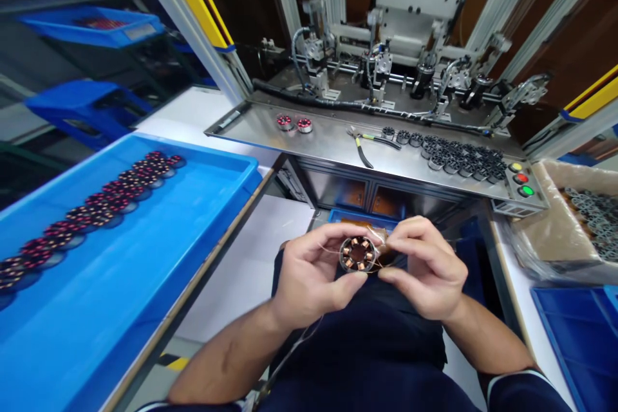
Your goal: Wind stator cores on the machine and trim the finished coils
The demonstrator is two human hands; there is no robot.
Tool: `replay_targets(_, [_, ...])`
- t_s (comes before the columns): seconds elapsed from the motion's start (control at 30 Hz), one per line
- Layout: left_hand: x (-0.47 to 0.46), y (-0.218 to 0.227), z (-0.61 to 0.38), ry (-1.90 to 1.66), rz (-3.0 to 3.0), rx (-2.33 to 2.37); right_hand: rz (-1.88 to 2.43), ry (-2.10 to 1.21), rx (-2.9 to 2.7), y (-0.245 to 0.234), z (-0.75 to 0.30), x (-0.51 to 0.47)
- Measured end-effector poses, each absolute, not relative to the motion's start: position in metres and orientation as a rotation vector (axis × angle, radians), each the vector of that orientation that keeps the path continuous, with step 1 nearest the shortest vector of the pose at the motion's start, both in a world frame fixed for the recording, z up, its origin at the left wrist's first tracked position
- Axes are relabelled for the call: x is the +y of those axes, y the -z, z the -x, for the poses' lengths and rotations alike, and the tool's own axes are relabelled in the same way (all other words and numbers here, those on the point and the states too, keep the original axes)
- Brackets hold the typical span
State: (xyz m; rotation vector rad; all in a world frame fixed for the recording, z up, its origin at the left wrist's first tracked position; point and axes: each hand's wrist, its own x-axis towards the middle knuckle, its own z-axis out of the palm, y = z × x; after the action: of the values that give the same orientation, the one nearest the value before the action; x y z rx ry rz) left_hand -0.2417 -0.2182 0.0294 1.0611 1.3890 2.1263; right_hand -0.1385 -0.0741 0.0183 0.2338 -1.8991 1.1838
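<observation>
My left hand (309, 270) grips a small round motor stator (361, 265) between thumb and fingers, with its toothed face toward me. Copper windings fill the stator's slots, and thin loose wire ends stick out from its rim. On the stator's right side, my right hand (427, 267) has its fingers bent around the fine copper wire (378, 263). The thumb is below and the fingertips above, close to the rim. Exactly where the wire passes between these fingertips is hard to make out.
Two red-wired stators (304, 125), cutting pliers (360, 143) and several bare black stator cores (463, 158) lie on the metal ledge. Behind stands a winding machine (381, 67). A blue tray (193, 219) with rows of stators is at left; a control box (524, 190) and carton (541, 232) are at right.
</observation>
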Motion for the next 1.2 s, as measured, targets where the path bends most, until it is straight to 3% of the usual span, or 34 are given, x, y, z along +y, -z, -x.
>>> replay_targets(0.3, [-0.216,-0.025,0.239,-1.975,-0.894,1.079,-0.589,-1.166,-2.004,-0.043,0.153,-0.058])
replay_targets(0.5, [-0.214,-0.026,0.241,-1.91,-0.839,1.065,-0.483,-0.866,-1.94,-0.037,0.144,-0.064])
replay_targets(0.73, [-0.209,-0.028,0.231,-2.18,-0.957,1.199,-0.253,-0.6,-1.869,-0.029,0.132,-0.079])
replay_targets(1.07, [-0.208,-0.019,0.223,-2.397,-1.142,1.362,0.081,-1.121,-1.647,-0.019,0.143,-0.117])
replay_targets(1.2, [-0.209,-0.017,0.223,-2.34,-1.025,1.275,0.022,-1.117,-1.671,-0.016,0.146,-0.112])
